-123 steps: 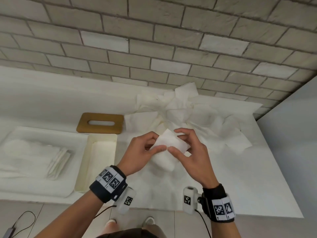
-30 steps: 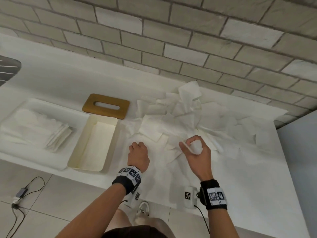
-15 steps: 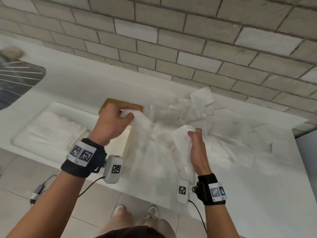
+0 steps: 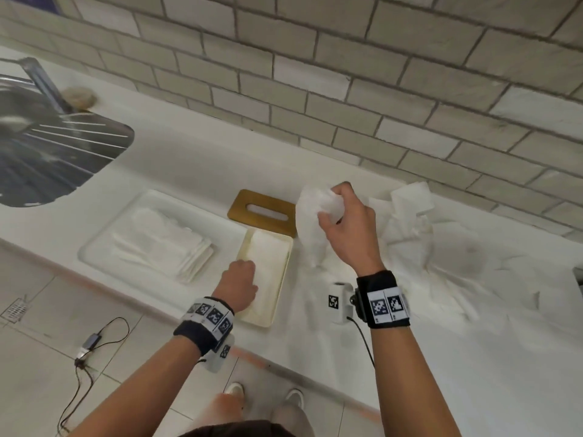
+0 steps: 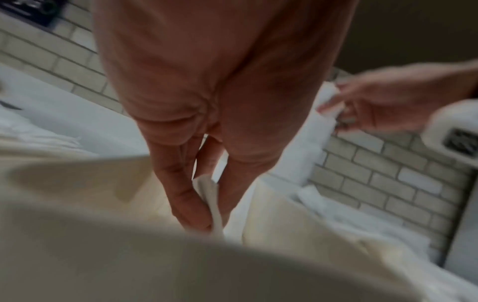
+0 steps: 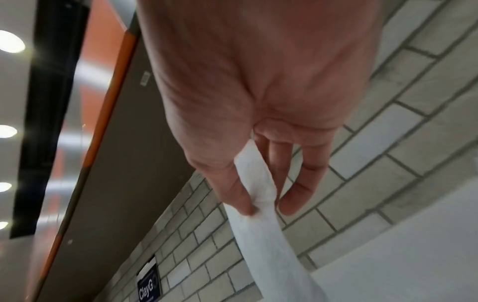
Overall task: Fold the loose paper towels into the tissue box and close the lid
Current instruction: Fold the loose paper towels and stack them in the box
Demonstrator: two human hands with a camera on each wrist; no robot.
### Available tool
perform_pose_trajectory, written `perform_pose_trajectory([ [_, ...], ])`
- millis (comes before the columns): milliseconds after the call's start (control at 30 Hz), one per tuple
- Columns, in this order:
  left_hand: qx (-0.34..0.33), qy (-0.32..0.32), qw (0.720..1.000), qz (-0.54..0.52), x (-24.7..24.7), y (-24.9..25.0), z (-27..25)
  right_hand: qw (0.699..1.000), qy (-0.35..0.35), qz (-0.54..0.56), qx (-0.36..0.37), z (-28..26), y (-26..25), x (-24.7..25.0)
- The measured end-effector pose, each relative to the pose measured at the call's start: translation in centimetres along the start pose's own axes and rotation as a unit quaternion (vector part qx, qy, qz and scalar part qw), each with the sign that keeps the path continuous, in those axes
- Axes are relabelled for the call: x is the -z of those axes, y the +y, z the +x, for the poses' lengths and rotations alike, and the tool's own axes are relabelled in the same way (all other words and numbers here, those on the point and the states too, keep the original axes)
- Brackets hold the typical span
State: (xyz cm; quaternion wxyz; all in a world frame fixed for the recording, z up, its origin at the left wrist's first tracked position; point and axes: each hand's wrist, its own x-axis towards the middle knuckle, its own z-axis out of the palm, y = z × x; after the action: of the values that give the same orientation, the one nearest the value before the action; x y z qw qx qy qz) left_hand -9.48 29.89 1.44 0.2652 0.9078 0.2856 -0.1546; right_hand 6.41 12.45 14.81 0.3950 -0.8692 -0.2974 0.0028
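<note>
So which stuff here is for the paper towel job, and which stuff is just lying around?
For the job:
- paper towel, held by both hands
- left hand
- right hand
- tissue box
- wooden lid
- loose towel pile

Just lying about:
- white tray of folded towels
- sink
- floor cable

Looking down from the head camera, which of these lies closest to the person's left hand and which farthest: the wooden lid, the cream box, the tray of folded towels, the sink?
From the left hand, in the head view:
1. Cream box: the hand reaches into it.
2. Tray of folded towels: just to the left.
3. Wooden lid: behind the box, towards the wall.
4. Sink: far left.
The tray and the lid are nearly level.
</note>
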Motion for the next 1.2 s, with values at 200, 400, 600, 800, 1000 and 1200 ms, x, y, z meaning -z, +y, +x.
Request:
perform_pose_trajectory([
  [200, -0.029, -0.019, 0.999, 0.033, -0.3, -1.4, -0.9, 0.987, 0.042, -0.027, 0.151, 0.7, -3.9, -3.3],
  [400, -0.096, 0.148, 0.984, -0.030, 2.5, -4.2, -4.5, 0.968, -0.016, -0.207, 0.138, -6.2, -1.4, -10.3],
  [600, -0.086, 0.193, 0.972, -0.104, 2.3, -6.7, -5.2, 0.946, -0.125, -0.291, 0.072, -11.3, 0.2, -15.3],
  [800, -0.081, 0.127, 0.985, -0.090, 0.8, -7.1, -4.1, 0.934, -0.168, -0.311, 0.049, -11.9, 0.4, -16.2],
  [1000, -0.074, 0.131, 0.986, -0.077, 0.4, -6.3, -3.5, 0.955, -0.252, -0.154, 0.026, -10.7, 0.8, -12.7],
  [1200, -0.131, 0.215, 0.965, -0.075, 1.1, -3.2, -4.6, 0.975, -0.091, -0.199, -0.038, -4.8, 8.5, -6.4],
])
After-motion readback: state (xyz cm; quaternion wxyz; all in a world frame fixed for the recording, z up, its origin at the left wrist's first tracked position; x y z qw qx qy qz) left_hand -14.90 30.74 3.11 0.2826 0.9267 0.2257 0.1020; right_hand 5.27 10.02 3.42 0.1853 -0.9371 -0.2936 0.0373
